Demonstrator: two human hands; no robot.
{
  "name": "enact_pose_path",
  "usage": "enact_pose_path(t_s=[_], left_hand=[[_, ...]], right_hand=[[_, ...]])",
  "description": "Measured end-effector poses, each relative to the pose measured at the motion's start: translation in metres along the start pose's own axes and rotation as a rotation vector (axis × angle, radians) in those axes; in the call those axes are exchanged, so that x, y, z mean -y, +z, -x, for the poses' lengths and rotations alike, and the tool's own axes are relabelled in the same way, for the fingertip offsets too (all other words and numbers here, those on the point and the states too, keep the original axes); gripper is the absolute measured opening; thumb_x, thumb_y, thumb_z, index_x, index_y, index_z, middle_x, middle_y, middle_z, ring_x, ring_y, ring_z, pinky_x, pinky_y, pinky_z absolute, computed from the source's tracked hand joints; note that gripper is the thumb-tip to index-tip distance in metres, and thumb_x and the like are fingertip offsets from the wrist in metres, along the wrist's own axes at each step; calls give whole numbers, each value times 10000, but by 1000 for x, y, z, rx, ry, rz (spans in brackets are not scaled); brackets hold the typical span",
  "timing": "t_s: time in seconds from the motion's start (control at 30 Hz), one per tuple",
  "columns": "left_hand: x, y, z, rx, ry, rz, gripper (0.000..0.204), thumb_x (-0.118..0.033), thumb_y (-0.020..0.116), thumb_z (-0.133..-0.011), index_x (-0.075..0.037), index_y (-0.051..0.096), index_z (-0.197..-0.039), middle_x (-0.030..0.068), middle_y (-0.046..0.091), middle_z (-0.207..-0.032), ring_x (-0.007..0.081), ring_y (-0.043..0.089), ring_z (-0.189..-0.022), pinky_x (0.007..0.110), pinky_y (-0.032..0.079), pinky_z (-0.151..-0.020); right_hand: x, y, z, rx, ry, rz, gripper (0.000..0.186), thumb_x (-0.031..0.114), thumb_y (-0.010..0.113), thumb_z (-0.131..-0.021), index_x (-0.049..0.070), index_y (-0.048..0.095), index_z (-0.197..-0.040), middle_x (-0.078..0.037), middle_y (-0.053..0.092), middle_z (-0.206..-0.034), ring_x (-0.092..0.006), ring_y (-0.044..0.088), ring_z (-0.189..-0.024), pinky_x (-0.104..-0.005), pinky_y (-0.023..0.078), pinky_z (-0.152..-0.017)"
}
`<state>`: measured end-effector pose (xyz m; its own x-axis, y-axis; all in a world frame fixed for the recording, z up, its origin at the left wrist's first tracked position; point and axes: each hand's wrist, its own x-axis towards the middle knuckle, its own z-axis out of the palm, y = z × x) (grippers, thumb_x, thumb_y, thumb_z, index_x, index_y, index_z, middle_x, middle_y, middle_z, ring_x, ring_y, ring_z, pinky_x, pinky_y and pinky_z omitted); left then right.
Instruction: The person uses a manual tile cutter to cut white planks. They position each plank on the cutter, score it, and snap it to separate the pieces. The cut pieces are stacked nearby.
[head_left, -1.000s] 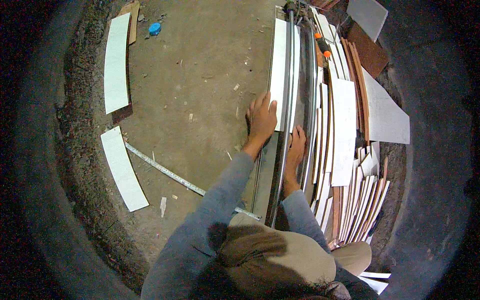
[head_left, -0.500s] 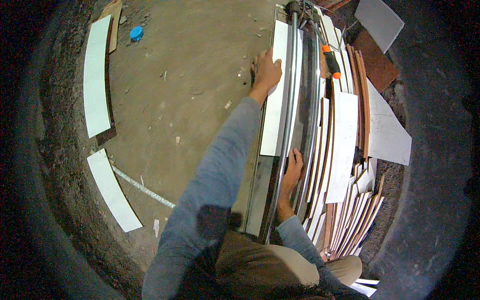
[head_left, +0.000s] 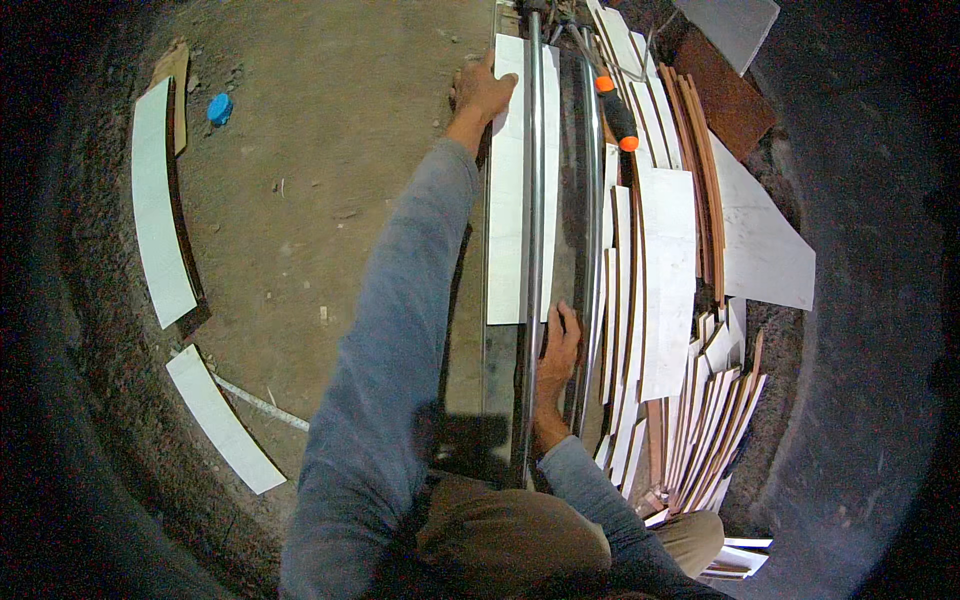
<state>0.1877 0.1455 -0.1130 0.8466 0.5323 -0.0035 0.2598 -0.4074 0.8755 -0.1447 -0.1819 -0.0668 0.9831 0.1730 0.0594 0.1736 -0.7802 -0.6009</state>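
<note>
A white tile strip (head_left: 508,200) lies lengthwise on the dark bed of a manual tile cutter (head_left: 572,210), partly under its left metal rail (head_left: 534,240). My left hand (head_left: 484,92) grips the strip's left edge near the far end, thumb on top and the other fingers curled down the side, partly hidden. Between the two rails, my right hand (head_left: 558,355) has its fingers stretched out, fingertips at the strip's near right corner. Over the far right of the cutter shows a black handle with orange ends (head_left: 617,115).
Stacked white tile strips (head_left: 668,280) and brown-edged ones (head_left: 705,180) line the cutter's right side, with offcuts (head_left: 715,430) nearer me. Two white strips (head_left: 160,200) lie on the left floor beside a measuring tape (head_left: 260,404). A blue round cap (head_left: 220,109) lies far left.
The view has shifted, so the cutter and stacks appear further left. My left hand stays on the strip's edge. My right hand's fingers remain stretched beside the strip's near end.
</note>
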Motion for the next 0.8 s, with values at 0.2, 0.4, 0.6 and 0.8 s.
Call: enact_pose_path(t_s=[0.2,0.4,0.6,0.8], left_hand=[[8,2,-20,97,-68,46,682,-469,745,-874,-283,554,-1502,247,511,-1501,510,407,-1420,680,291,-1154],[1,-1,-13,106,-96,-10,774,-497,740,-887,-281,468,-1579,239,450,-1569,478,369,-1466,658,258,-1175],[-7,6,6,-43,-59,-53,731,-489,620,-964,-240,407,-1617,236,404,-1609,467,328,-1494,633,244,-1181],[-1,11,2,-45,-66,-10,695,-474,540,-1002,-234,374,-1633,225,397,-1618,463,314,-1503,654,206,-1183]], right_hand=[[3,1,1,-20,-27,23,721,579,541,-1030,3,535,-1463,-223,484,-1503,-409,465,-1402,-522,345,-1192],[6,1,-2,-21,-41,66,702,555,579,-1020,-3,553,-1445,-224,487,-1499,-406,470,-1395,-525,343,-1196],[7,-1,-3,6,43,-11,572,388,595,-1034,-17,560,-1436,-222,491,-1496,-396,465,-1403,-499,337,-1205],[9,0,-3,-9,125,-113,520,286,599,-1024,-24,562,-1440,-206,492,-1504,-389,461,-1410,-485,336,-1210]])
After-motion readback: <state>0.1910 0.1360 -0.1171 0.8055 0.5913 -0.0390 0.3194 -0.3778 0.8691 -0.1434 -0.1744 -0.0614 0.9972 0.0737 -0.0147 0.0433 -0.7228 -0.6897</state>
